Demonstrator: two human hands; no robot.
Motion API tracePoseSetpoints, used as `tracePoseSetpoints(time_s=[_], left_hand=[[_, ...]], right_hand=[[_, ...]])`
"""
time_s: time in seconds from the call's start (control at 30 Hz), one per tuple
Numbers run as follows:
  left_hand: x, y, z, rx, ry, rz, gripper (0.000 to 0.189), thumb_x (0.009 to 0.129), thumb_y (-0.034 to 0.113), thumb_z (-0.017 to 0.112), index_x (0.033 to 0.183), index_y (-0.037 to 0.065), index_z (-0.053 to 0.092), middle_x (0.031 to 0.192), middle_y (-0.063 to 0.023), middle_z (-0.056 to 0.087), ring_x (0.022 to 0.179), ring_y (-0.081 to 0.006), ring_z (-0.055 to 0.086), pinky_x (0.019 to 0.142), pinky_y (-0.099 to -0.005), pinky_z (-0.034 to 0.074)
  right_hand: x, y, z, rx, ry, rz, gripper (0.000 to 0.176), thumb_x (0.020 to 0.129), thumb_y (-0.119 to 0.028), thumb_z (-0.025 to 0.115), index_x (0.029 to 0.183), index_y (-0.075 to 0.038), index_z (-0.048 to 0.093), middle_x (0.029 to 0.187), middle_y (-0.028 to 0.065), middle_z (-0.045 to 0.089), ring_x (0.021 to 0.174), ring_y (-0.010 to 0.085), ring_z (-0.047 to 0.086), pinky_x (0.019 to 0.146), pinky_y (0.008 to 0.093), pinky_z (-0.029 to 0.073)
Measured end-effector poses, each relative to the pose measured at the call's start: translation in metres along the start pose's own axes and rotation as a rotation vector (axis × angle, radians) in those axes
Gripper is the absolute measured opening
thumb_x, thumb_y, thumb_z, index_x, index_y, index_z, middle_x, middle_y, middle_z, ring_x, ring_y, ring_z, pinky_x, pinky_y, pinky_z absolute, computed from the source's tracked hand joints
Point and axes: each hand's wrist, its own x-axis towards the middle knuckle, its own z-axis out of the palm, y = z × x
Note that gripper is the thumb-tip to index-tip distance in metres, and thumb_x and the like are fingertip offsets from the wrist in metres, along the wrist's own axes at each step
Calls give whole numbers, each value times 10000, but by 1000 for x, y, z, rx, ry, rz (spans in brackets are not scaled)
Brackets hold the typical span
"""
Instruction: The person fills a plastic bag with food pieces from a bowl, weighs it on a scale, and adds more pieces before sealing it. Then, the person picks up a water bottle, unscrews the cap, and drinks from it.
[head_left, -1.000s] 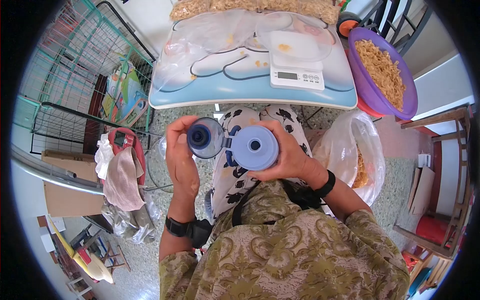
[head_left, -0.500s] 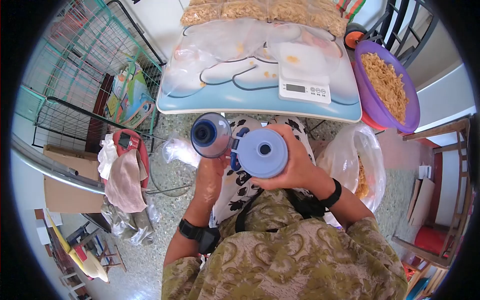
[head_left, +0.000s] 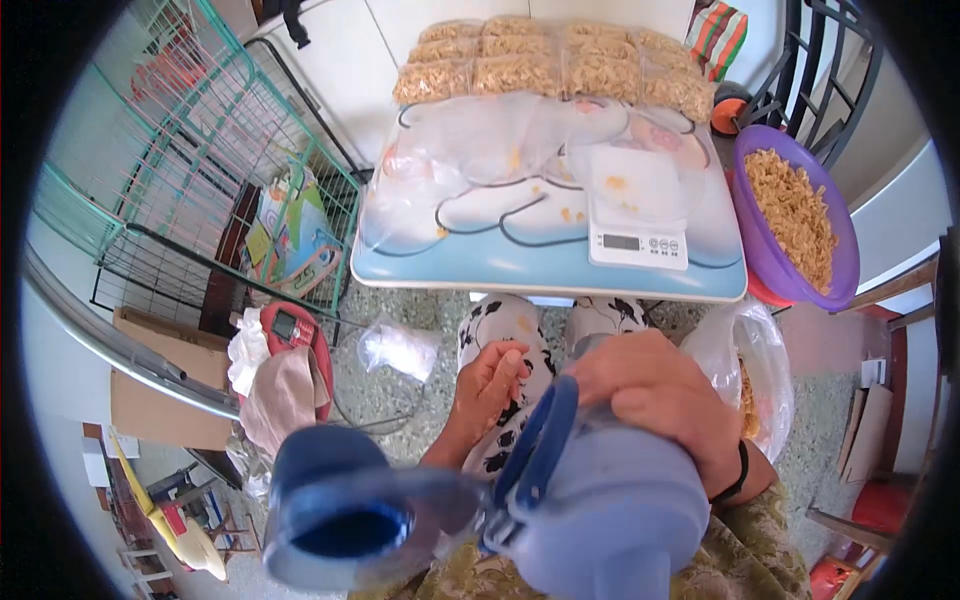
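Close to the camera is a large translucent blue-grey bottle (head_left: 620,500), its spout toward the bottom edge. My right hand (head_left: 665,395) is wrapped round the bottle's far part. The dark blue cap (head_left: 340,500) hangs open to the left, joined by a blue strap loop (head_left: 540,440). My left hand (head_left: 490,395) is raised over my patterned trousers, fingers loosely curled and apart, holding nothing; its wrist is hidden behind the cap.
Ahead stands a blue-white table (head_left: 450,270) with a white scale (head_left: 637,245), plastic bags and several packed bags of flaky food (head_left: 515,75). A purple basin (head_left: 850,240) of the same food is right. Wire cage (head_left: 190,180) and red stool (head_left: 322,350) are left.
The bottle has come up close to the camera, tipped, with my right hand. My left hand has let go of the cap part and sits apart. The table appears lower in view.
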Motion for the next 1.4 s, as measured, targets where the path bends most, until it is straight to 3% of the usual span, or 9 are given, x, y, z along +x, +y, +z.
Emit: tracePoseSetpoints(time_s=[0.1,0.23,0.4,0.47,0.6,0.83,0.9,1.23,1.4], left_hand=[[2,6,1,36,17,20,335,1028,312,531,1188,25,598,851,-8,619,628,-30,503,521,-175,389],[1,4,1,53,30,41,323,1029,299,531,1183,23,600,841,-9,621,641,-26,513,540,-176,404],[-1,8,6,35,22,99,324,1029,290,538,1200,19,587,852,2,618,693,-12,522,595,-172,425],[-3,17,6,-158,-72,63,344,1028,291,546,1235,17,563,868,11,617,737,-11,535,639,-167,438],[-2,24,10,-123,-212,11,365,1028,303,543,1272,32,550,897,5,620,775,-50,567,683,-198,464],[-26,9,-1,-64,-159,36,373,1024,306,548,1283,39,545,940,-13,617,806,-75,572,713,-226,464],[-33,5,-5,-51,-126,51,375,1023,307,549,1286,40,544,952,-18,616,815,-82,573,721,-234,465],[-35,2,-7,55,19,173,387,1017,311,555,1302,49,538,1014,-44,612,858,-118,579,764,-273,465],[-27,3,-2,125,61,236,394,1015,313,559,1309,53,535,1044,-57,609,880,-137,583,785,-293,466]], right_hand=[[5,-4,0,-45,44,-160,322,762,-28,697,1028,108,577,1091,252,612,912,378,641,780,448,532],[15,-4,0,-174,85,-297,326,746,7,695,1022,92,543,1068,265,611,872,375,642,732,437,536],[29,-9,-5,-241,216,-426,281,962,-156,449,1214,-40,408,1028,294,639,851,411,649,741,544,512],[33,-13,-2,-284,266,-430,296,967,-176,453,1228,-47,398,1019,294,633,829,410,651,717,535,520],[33,-12,17,-298,380,-435,325,977,-232,468,1234,-47,392,1015,293,614,789,411,654,677,511,532],[35,-12,38,-226,342,-460,323,953,-228,518,1171,-18,406,962,268,616,754,392,648,657,504,535],[39,-12,59,-239,581,-467,303,951,-225,527,1155,-30,416,938,251,617,739,374,644,651,493,541],[36,-29,62,-141,482,-481,337,939,-227,572,1176,-52,407,971,239,619,759,368,652,648,481,543],[36,-27,52,-158,352,-528,390,913,-228,625,1184,-72,391,1008,254,624,830,396,665,743,543,527]])
